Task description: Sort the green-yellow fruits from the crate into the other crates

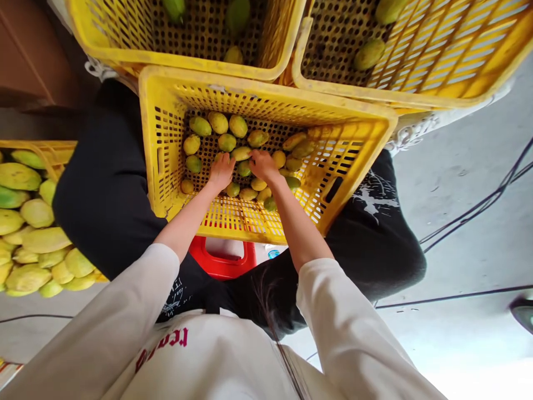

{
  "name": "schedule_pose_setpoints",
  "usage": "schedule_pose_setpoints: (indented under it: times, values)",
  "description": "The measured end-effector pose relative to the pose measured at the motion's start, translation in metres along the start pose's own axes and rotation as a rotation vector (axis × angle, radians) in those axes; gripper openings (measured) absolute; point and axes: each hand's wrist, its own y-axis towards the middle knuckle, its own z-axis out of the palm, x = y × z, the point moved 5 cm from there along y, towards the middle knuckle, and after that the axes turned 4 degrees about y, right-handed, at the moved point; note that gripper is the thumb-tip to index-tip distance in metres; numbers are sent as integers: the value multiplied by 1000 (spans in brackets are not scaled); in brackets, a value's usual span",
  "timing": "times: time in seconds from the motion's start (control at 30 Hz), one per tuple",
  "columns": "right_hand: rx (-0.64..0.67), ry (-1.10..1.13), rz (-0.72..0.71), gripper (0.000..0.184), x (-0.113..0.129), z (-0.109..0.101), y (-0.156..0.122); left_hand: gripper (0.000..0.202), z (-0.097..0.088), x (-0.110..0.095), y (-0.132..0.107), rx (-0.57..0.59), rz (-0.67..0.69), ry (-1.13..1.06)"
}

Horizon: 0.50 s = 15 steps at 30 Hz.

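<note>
Several yellow-green mangoes lie in one layer on the floor of a yellow plastic crate [266, 89] between my knees. My left hand [222, 171] reaches down into it with fingers curled over a mango that is mostly hidden beneath them. Between my two hands is a longish yellow mango [241, 153], its left end close to my left fingertips. My right hand [264, 165] has its fingers bent around the right end of that mango. A greener mango [244, 168] rests just below, between the hands.
Two more yellow crates, a left one [187, 58] and a right one [400, 97], adjoin the far side with a few mangoes inside. A heaped crate of mangoes [37, 239] stands left. Below is a red plastic stool [219, 266]; black cables [478, 203] cross the floor at right.
</note>
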Motion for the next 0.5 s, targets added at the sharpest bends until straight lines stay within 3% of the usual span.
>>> schedule_pose_setpoints:
  times: [0.13, 0.3, 0.5]
  values:
    - [-131, -82, 61, 53, -9, -23, 13, 62, 3, 15, 13, 5, -47, -102]
    - [-117, -88, -33, 59, -13, -26, 42, 63, 6, 23, 14, 72, -103, -249]
    - [-102, -78, 30, 56, -8, -27, 60, 69, 7, 21, 10, 86, -205, -193]
